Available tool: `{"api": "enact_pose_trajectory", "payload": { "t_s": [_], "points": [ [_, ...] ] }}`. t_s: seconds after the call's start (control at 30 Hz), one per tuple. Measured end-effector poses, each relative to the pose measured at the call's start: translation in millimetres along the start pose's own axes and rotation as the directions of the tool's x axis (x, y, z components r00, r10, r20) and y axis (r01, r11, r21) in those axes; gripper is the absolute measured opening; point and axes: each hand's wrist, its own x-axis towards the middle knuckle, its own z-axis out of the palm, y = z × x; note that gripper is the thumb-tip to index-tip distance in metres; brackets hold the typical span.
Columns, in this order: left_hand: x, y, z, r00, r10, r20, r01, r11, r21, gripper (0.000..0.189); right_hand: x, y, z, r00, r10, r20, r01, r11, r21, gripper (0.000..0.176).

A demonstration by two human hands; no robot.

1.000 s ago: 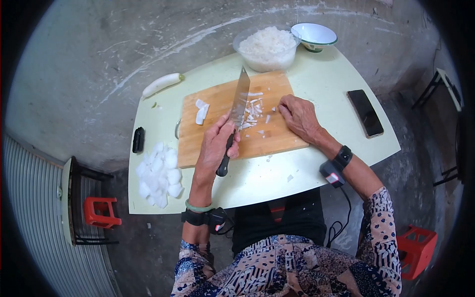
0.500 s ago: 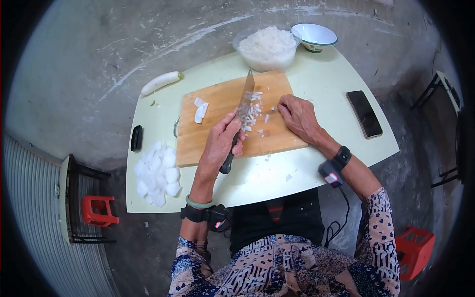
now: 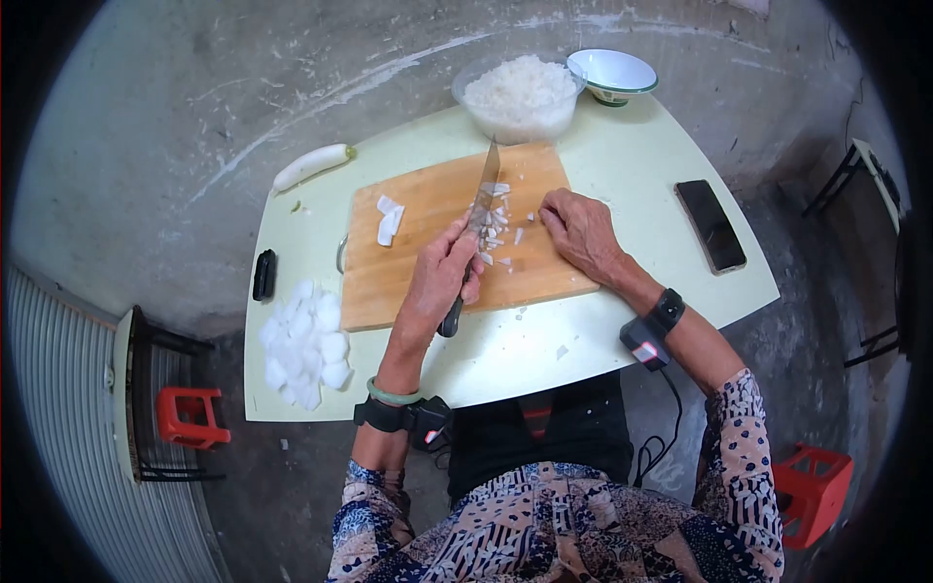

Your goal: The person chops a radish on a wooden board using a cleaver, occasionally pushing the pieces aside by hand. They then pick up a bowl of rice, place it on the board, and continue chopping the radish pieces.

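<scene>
My left hand [image 3: 443,270] is wrapped round the black handle of a kitchen knife [image 3: 487,185]. The blade points away from me over the wooden cutting board [image 3: 428,199], above and beside small chopped pieces of white radish [image 3: 494,231]. On the board's right edge rests my right hand [image 3: 581,231], its fingers curled in and nothing visible in them. A few larger radish slices [image 3: 390,222] lie at the board's left. Off the board, by the near left corner of the table, is a pile of thin round radish slices [image 3: 303,345].
A whole white radish [image 3: 313,167] lies at the table's back left. Behind the board stand a clear bowl of white shreds [image 3: 521,102] and an enamel bowl [image 3: 612,76]. A phone [image 3: 710,225] lies at right, a black case [image 3: 264,275] at left. Red stools [image 3: 190,416] stand below.
Both hands stay in nearly the same places, with the knife still in the left. The whole view has shifted slightly.
</scene>
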Motion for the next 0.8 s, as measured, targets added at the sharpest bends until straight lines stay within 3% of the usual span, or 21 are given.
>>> {"api": "enact_pose_trajectory", "payload": {
  "t_s": [0.17,0.23,0.43,0.63,0.8],
  "points": [
    [-9,5,6,0.999,-0.038,0.037,0.042,0.994,-0.101,0.054,0,0,-1,0.999,-0.028,-0.017,0.028,1.000,0.007,0.010],
    [-5,4,6,0.999,0.000,0.035,0.000,1.000,0.017,0.054,1,1,0,0.999,-0.029,-0.023,0.029,0.999,0.015,0.010],
    [-4,-4,10,0.999,0.025,0.043,-0.030,0.992,0.121,0.051,-1,1,1,1.000,-0.005,-0.003,0.005,1.000,0.006,0.011],
    [-11,16,14,0.999,-0.014,0.034,0.015,0.999,-0.031,0.050,3,1,-2,1.000,-0.013,-0.017,0.013,1.000,0.012,0.011],
    [0,5,9,0.999,-0.002,0.052,-0.001,0.999,0.046,0.051,-1,2,0,1.000,-0.024,-0.009,0.024,1.000,0.014,0.011]
  ]
}}
